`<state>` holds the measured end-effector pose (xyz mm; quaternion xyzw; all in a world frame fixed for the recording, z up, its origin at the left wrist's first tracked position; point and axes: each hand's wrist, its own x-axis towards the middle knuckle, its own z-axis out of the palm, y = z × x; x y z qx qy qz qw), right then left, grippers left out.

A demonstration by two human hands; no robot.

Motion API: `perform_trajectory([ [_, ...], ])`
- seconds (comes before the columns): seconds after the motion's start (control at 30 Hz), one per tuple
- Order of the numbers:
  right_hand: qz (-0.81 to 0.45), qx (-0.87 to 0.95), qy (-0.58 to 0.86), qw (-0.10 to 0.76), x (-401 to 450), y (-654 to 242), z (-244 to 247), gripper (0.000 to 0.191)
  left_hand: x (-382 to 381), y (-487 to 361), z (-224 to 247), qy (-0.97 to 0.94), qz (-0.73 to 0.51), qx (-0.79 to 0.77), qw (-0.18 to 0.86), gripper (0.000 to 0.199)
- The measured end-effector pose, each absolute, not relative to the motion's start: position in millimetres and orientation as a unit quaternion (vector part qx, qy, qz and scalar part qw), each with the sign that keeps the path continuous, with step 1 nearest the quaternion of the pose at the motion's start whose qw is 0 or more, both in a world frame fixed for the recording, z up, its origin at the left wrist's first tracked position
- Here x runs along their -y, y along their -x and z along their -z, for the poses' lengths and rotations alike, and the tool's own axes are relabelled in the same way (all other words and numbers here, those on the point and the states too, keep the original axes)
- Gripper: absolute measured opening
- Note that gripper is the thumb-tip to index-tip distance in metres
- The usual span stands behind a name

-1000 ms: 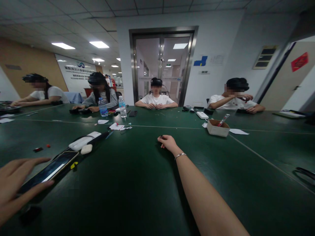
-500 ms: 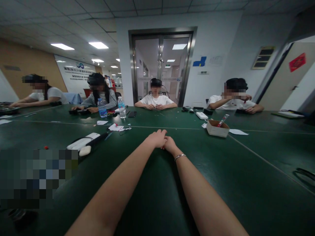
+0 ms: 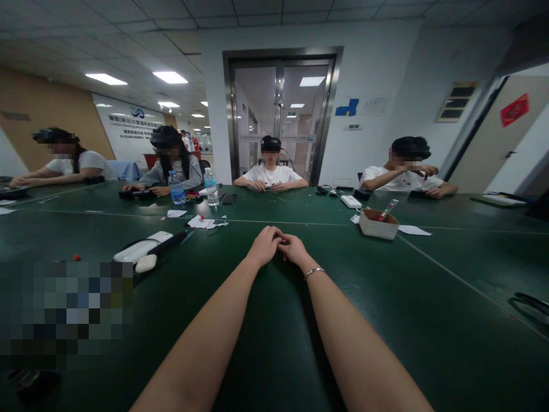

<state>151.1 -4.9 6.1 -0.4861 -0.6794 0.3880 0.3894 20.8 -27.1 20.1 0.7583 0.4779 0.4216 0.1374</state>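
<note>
Both my arms reach out over the green table (image 3: 360, 286), and the hands meet near its middle. My left hand (image 3: 265, 245) has its fingers bent inward, touching the fingers of the other hand. My right hand (image 3: 294, 249), below a silver bracelet (image 3: 314, 272) on the wrist, is closed with its fingertips pressed against the left ones. A tiny reddish spot shows between the fingertips; what it is, I cannot make out.
A small box (image 3: 378, 224) with a red-and-clear tube stands to the right. At left lie a white device (image 3: 143, 247) and paper scraps (image 3: 201, 222). Two water bottles (image 3: 211, 187) stand farther back. Several people sit across the table.
My left hand has shifted slightly left and its fingers, earlier stretched over my right hand, have curled in to meet the right fingertips. My right hand has barely moved.
</note>
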Motion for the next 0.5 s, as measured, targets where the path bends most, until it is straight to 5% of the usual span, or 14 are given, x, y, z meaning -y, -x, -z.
perform_trajectory([
  [0.33,-0.562,0.577,0.422,0.416,1.7,-163.4,-4.1,0.015,0.6,5.4,13.9,-0.62,-0.501,-0.441,0.412,0.015],
  [0.5,-0.611,0.5,0.41,0.457,1.0,-168.0,-4.8,0.011,5.6,7.3,8.4,-0.606,-0.509,-0.415,0.448,0.021],
])
